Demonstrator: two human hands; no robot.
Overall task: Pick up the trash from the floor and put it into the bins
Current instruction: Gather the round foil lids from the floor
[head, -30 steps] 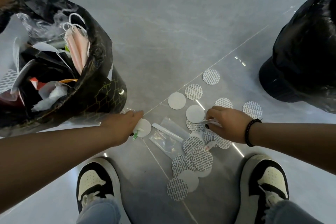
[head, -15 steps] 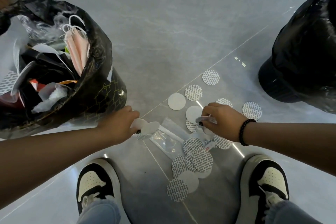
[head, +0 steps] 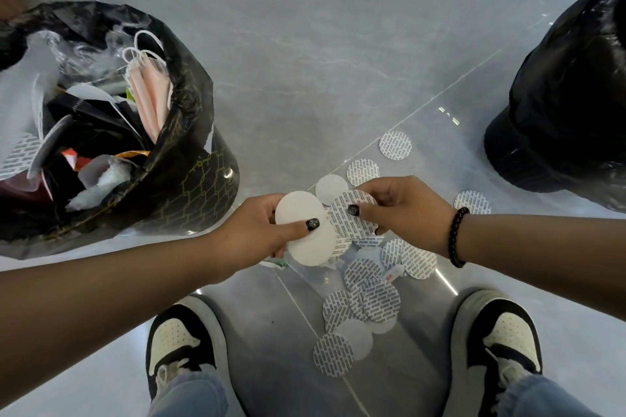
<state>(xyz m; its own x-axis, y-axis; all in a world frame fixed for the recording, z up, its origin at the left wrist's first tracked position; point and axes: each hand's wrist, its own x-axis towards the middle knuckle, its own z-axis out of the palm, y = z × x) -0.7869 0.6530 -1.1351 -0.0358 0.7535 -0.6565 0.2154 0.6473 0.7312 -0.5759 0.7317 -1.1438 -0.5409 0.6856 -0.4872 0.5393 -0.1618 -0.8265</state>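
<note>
My left hand (head: pixel 257 234) pinches plain white round discs (head: pixel 301 230) above the floor, thumb on top. Right beside it, my right hand (head: pixel 403 210) pinches printed round discs (head: pixel 352 223), which touch the white ones. Several more discs (head: pixel 372 301) lie scattered on the grey floor below and beyond my hands, some over a clear plastic wrapper (head: pixel 318 276). A black-lined bin (head: pixel 189 159) full of masks and paper stands at the left. A second black-bagged bin (head: pixel 569 105) stands at the right.
My two black-and-white shoes (head: pixel 179 345) (head: pixel 501 338) stand either side of the disc pile. A small green-tipped scrap (head: pixel 281 263) peeks out under my left hand. Grey tiled floor stretches beyond the bins.
Both hands have risen from the floor with discs pinched in them and come together in the middle. The white discs formerly by my left hand are now lifted.
</note>
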